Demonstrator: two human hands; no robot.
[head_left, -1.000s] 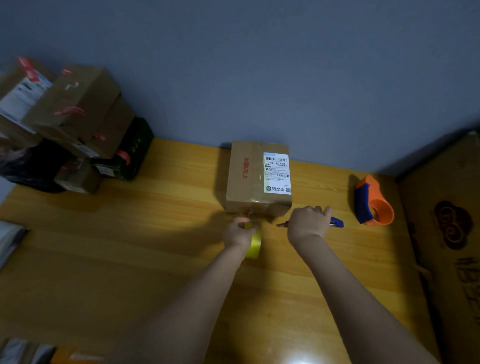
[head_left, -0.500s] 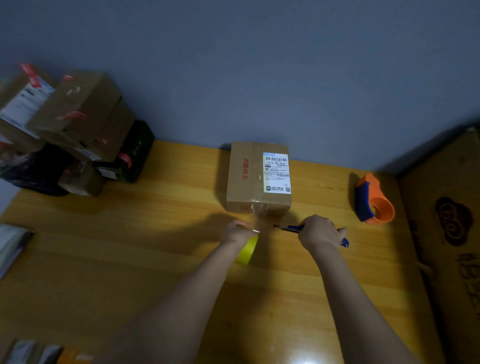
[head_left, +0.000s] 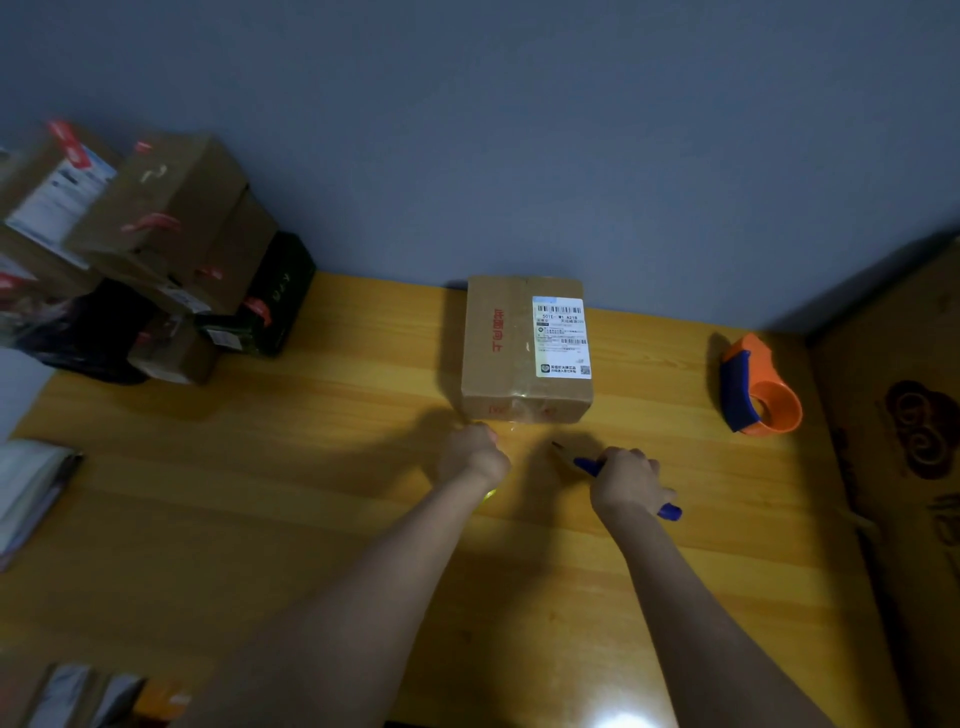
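A brown cardboard box (head_left: 511, 348) with a white shipping label lies on the wooden table (head_left: 311, 493), against the blue wall. Just in front of its near face, my left hand (head_left: 471, 454) grips a yellow tape roll (head_left: 489, 494), mostly hidden under the wrist. A clear strip of tape stretches from that hand toward the box's near edge. To the right, my right hand (head_left: 623, 480) holds a blue-handled utility knife (head_left: 587, 464), its blade pointing left toward the tape strip.
An orange and blue tape dispenser (head_left: 758, 389) stands at the right on the table. A pile of cardboard parcels (head_left: 140, 254) fills the back left corner. A large cardboard sheet (head_left: 904, 441) leans at the right edge. Soft packages (head_left: 31, 488) lie at the left edge.
My right hand has pulled back to the right and toward me with the knife. My left hand has stayed by the box, covering more of the yellow roll.
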